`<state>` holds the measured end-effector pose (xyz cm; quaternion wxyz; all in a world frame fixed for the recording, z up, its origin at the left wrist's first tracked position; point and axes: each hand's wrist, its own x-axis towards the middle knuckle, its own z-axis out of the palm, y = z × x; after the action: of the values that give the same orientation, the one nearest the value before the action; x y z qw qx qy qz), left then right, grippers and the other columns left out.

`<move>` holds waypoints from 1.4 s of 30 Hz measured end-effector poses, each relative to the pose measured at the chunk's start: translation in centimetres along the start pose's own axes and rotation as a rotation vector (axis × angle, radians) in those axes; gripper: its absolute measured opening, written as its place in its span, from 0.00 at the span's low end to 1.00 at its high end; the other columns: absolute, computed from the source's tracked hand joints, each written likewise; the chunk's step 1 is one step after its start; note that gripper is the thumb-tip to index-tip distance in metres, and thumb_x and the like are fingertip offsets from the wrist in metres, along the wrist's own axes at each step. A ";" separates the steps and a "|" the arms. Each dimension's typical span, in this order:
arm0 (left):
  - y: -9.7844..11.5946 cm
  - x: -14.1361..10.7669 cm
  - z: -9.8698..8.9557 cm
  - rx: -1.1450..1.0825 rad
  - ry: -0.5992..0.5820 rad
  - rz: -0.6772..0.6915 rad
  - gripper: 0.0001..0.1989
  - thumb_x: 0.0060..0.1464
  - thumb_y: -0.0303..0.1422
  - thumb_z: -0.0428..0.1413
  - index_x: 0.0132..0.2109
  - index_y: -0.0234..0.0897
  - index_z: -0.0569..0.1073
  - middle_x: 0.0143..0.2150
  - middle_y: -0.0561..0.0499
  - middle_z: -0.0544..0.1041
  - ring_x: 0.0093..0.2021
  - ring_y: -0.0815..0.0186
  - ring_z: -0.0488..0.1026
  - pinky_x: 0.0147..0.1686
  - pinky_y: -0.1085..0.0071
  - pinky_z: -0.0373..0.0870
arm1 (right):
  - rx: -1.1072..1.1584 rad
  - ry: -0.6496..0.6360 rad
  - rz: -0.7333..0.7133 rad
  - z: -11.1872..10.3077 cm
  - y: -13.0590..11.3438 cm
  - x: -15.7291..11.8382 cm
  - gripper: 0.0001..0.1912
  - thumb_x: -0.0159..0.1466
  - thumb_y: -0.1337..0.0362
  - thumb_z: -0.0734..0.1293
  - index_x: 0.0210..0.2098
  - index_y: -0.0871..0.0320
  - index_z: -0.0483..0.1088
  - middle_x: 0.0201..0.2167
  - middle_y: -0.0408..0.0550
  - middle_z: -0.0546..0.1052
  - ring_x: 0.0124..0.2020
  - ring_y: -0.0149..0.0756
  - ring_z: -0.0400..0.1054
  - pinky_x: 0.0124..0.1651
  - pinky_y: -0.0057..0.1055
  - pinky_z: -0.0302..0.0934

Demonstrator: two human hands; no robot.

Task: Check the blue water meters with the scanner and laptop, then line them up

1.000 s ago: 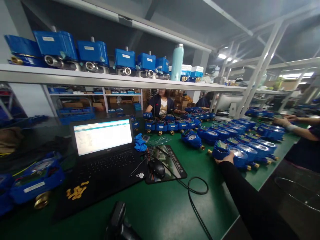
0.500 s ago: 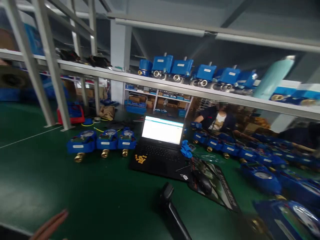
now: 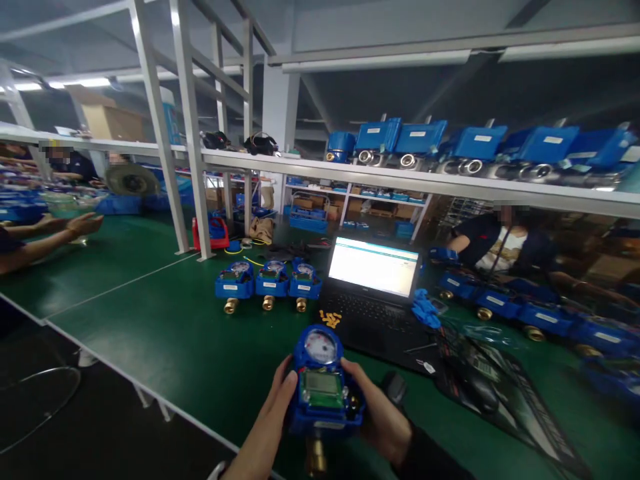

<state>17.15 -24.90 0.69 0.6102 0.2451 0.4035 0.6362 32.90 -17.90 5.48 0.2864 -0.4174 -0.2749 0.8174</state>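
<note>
Meter (image 3: 321,383): now lifted off the table (image 3: 150,320), being held before the laptop (image 3: 373,293).
Left hand (image 3: 273,420): gripping its left side.
Right hand (image 3: 383,417): clasping its right side.

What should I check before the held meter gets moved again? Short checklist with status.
1. Both hands on the blue meter: ok, left hand and right hand grip its sides.
2. Dial and display face up: ok.
3. Display reading legible: cannot tell, too small.
4. Bare green table left of the laptop: ok.
5. Three meters standing apart from the held one: ok.
6. Brass fitting condition: cannot tell.
</note>
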 end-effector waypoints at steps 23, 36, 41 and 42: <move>1.0 4.3 -2.3 0.016 0.455 -0.073 0.28 0.49 0.43 0.60 0.57 0.49 0.67 0.36 0.54 0.76 0.36 0.60 0.75 0.55 0.56 0.64 | -0.736 1.097 -0.978 -25.1 -7.6 -3.6 0.32 0.49 0.40 0.64 0.41 0.60 0.71 0.40 0.57 0.77 0.44 0.49 0.70 0.50 0.48 0.64; 0.4 3.5 -1.8 -0.026 0.446 -0.003 0.30 0.48 0.44 0.60 0.58 0.44 0.66 0.38 0.51 0.78 0.34 0.59 0.76 0.39 0.63 0.74 | -1.500 1.090 -0.823 -31.2 -6.5 1.8 0.31 0.58 0.49 0.58 0.56 0.58 0.65 0.55 0.55 0.68 0.54 0.49 0.66 0.55 0.45 0.63; 0.3 3.6 -2.4 -0.007 0.468 -0.040 0.36 0.46 0.47 0.61 0.60 0.41 0.64 0.41 0.47 0.78 0.38 0.53 0.76 0.43 0.57 0.73 | -1.562 1.081 -0.881 -31.8 -6.3 2.4 0.30 0.58 0.51 0.58 0.56 0.60 0.66 0.55 0.57 0.69 0.53 0.49 0.67 0.55 0.46 0.64; 0.3 3.6 -2.5 -0.001 0.463 -0.033 0.36 0.46 0.47 0.61 0.60 0.41 0.64 0.41 0.47 0.78 0.39 0.52 0.76 0.44 0.56 0.73 | -1.572 1.069 -0.887 -31.8 -6.2 2.3 0.30 0.58 0.51 0.58 0.56 0.60 0.66 0.54 0.57 0.69 0.53 0.49 0.67 0.55 0.46 0.64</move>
<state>14.47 -21.90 -1.07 0.5119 0.0857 0.5363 0.6656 59.94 -5.35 -7.36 0.2926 -0.6547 -0.6944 -0.0603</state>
